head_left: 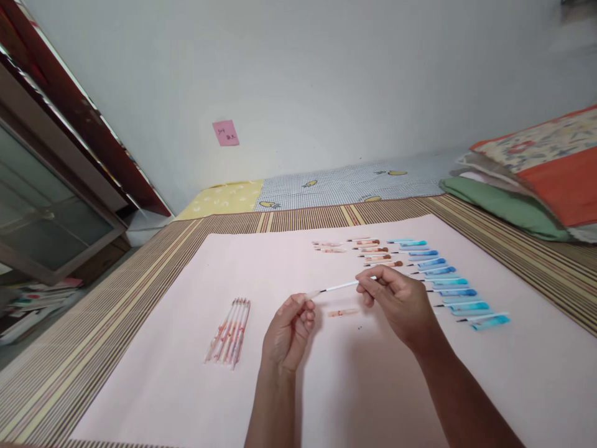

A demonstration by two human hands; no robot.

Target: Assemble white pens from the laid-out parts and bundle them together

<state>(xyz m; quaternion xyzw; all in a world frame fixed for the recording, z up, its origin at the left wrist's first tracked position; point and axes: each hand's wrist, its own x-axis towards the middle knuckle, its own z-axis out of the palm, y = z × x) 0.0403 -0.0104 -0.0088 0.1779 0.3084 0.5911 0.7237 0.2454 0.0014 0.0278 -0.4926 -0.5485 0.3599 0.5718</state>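
My right hand pinches a thin white pen refill by its right end. My left hand is closed on the clear tip end of the same refill, and the two hands hold it level above a pale pink sheet. A short pinkish pen cap lies on the sheet just below the refill. To the left rests a bundle of several pink-patterned pens.
Rows of blue pen parts, brown ones and pink ones lie beyond my hands. The sheet covers a striped mat. Folded bedding is at the right, a glass cabinet at the left, a wall behind.
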